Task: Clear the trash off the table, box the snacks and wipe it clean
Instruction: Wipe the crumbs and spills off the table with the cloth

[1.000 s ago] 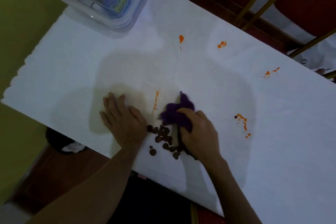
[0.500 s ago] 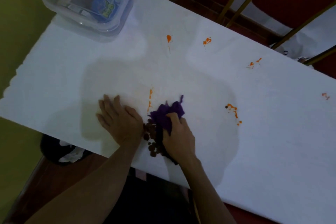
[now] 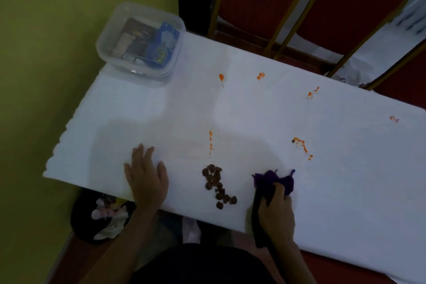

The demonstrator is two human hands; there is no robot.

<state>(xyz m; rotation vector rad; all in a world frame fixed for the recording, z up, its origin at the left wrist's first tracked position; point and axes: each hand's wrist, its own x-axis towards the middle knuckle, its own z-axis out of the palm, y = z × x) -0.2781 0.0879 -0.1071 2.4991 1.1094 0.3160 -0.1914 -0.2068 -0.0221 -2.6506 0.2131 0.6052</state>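
A white table (image 3: 253,110) carries several orange stains, the nearest streak (image 3: 210,143) in the middle and a bigger splatter (image 3: 302,146) to its right. A pile of small brown crumbs (image 3: 217,185) lies near the front edge. My right hand (image 3: 277,213) grips a purple cloth (image 3: 274,181), pressed on the table right of the crumbs. My left hand (image 3: 147,177) rests flat on the table, fingers spread, left of the crumbs. A clear plastic box (image 3: 140,44) with snack packets inside stands at the far left corner.
A black bin (image 3: 101,217) with crumpled trash in it sits on the floor below the table's front left corner. Red chairs with gold frames (image 3: 306,9) stand behind the far edge. A green wall runs along the left.
My right hand has slid the purple cloth to the right, away from the brown crumbs, which now lie uncovered in a pile. My left hand has stayed flat on the table.
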